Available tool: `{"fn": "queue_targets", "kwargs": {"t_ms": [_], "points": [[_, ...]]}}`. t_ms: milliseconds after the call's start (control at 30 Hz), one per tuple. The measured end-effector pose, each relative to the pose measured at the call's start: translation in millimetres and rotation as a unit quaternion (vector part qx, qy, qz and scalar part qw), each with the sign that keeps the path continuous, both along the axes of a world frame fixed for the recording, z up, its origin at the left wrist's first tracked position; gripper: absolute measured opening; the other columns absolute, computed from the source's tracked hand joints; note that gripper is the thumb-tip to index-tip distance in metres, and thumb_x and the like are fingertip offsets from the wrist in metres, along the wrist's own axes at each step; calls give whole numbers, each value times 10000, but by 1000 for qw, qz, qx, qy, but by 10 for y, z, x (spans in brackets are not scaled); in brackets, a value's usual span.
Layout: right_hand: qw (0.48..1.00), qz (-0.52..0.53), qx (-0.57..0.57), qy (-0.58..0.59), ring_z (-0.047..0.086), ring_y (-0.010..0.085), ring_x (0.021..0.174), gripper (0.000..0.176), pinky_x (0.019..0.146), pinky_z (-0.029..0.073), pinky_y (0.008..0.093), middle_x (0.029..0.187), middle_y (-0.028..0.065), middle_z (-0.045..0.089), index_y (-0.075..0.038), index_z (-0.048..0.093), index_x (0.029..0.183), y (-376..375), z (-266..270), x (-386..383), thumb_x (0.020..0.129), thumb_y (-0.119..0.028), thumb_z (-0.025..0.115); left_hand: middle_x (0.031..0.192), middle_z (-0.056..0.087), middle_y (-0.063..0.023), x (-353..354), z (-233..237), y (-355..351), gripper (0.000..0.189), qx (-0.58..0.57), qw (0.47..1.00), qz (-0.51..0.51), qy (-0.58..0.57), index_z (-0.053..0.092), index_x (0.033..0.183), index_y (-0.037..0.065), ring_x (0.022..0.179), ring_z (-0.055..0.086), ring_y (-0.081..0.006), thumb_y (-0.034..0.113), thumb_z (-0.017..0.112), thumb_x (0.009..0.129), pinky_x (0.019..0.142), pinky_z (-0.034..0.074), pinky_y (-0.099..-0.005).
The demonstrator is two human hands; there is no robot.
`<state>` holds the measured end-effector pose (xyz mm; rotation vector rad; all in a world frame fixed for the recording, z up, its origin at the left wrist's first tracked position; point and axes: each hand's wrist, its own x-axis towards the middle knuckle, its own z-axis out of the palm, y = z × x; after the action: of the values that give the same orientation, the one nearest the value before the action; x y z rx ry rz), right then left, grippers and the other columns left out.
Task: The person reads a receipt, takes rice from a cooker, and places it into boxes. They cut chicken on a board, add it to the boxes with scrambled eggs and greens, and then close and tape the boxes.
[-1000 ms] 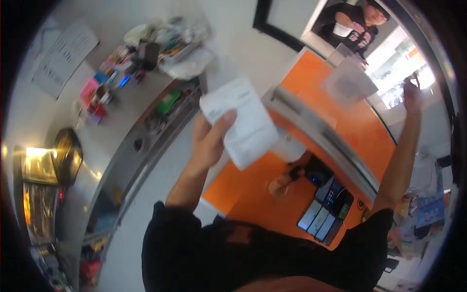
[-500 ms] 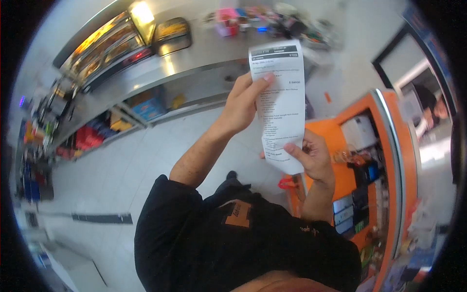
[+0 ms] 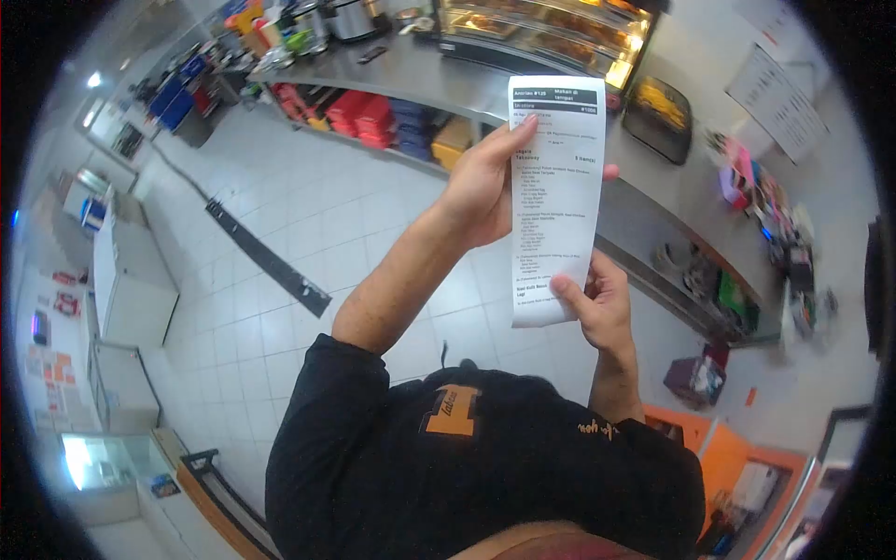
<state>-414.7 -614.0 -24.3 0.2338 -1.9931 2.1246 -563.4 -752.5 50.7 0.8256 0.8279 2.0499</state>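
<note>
A long white printed receipt point(image 3: 553, 210) hangs upright in front of me, with dark header bands at its top and lines of small text below. My left hand point(image 3: 490, 177) grips its upper left edge, the thumb lying across the front. Lower down, my right hand point(image 3: 602, 303) pinches the bottom right edge, thumb in front and fingers partly behind the paper. Part of the left hand's fingers is hidden by the receipt; one fingertip shows past its right edge.
Beyond the receipt runs a steel counter point(image 3: 411, 70) with a lit food display case point(image 3: 541, 33) and a black tray of yellow food point(image 3: 661, 107). Red boxes point(image 3: 359, 117) sit on its lower shelf. A dark strip point(image 3: 266, 254) lies on the tiled floor point(image 3: 243, 345); an orange counter point(image 3: 686, 429) stands lower right.
My view has turned left, so the display case and tray now appear further right and the orange counter has slid to the lower right corner. Both hands still hold the receipt.
</note>
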Motion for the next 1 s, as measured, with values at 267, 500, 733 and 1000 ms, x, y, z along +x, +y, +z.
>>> {"fn": "queue_targets", "kwargs": {"t_ms": [267,500,733,1000], "points": [[986,149,-32,-67,690,209,873,375,620,614,321,1020,155,680,86,537,1211,-596,90,-2329,879,-25,672,1339,490,-306,-2156,-9,-839,569,32,998,39,-25,311,1446,-1,1246,509,-437,396,275,1040,960,494,-612],[976,207,70,10,630,179,1014,516,868,499,308,1136,134,650,72,509,1283,-568,-8,-3962,870,-144,731,1272,540,-293,-3449,9,-1077,536,16,992,124,-16,362,1395,-28,1174,575,-416,370,284,1045,902,564,-522],[980,104,-121,118,614,164,1022,509,896,482,309,1175,122,638,30,536,1295,-883,352,-6598,892,-224,717,1195,607,-196,-5428,-161,-1272,425,-75,966,248,-6,484,1271,-28,1092,637,-274,317,381,1045,924,549,-406],[960,-188,-75,192,608,76,855,183,774,481,235,968,24,693,14,676,1061,-532,461,-8901,906,-84,679,1161,642,-145,-7793,-648,-670,389,-150,973,147,97,502,1300,-10,1044,641,-190,138,602,954,855,552,-332]]}}
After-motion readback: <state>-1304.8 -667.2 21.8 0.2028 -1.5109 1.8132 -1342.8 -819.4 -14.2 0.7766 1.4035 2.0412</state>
